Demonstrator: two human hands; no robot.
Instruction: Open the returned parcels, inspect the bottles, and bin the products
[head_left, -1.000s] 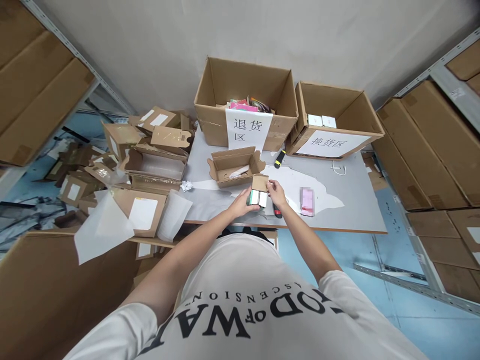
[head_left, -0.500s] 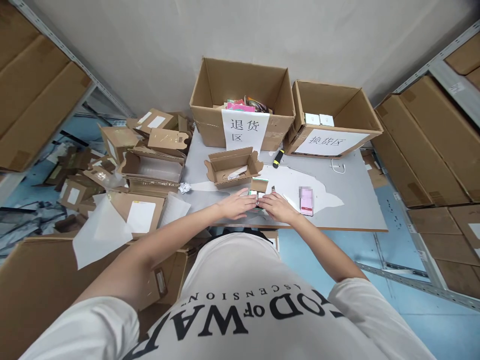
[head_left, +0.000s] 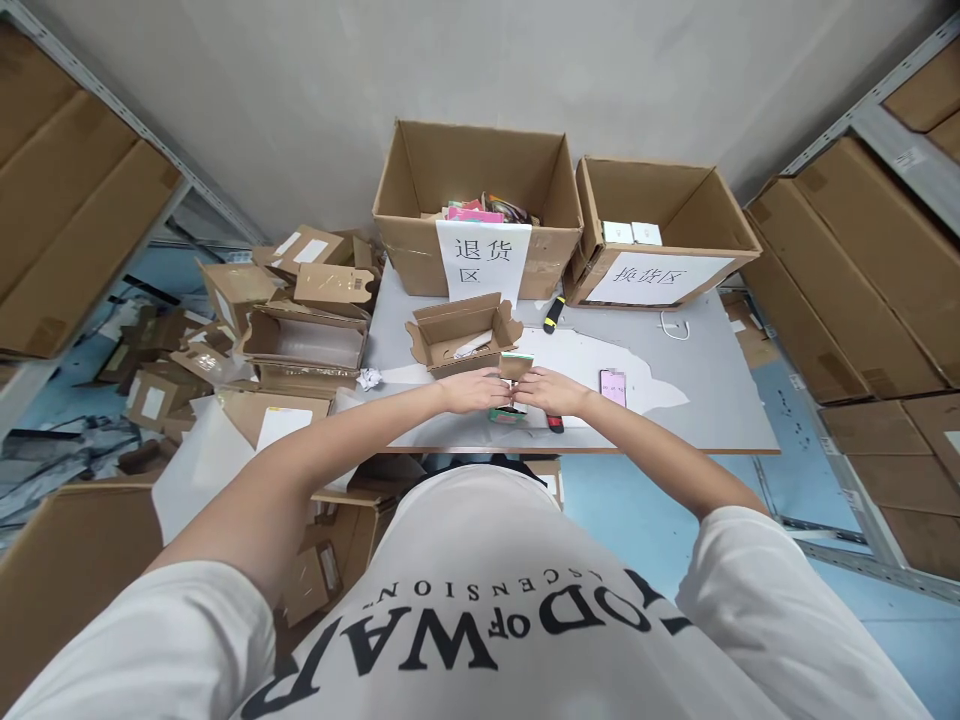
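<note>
Fingers of left hand [head_left: 471, 390] and right hand [head_left: 553, 391] are grasping small box [head_left: 516, 366], frame centre, over worktop [head_left: 705, 400].

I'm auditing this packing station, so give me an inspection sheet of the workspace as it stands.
Surface: grey table, with white paper on it.
Job's things: small box with green-edged contents, at both hands.
Clutter: open mailer box, phone, yellow-black cutter, paper ball.
Grippers: left hand and right hand both on the small box.
Cables: white cable by the right carton.
Surroundings: labelled carton, pile of opened boxes at left, shelving with cartons on both sides.
</note>
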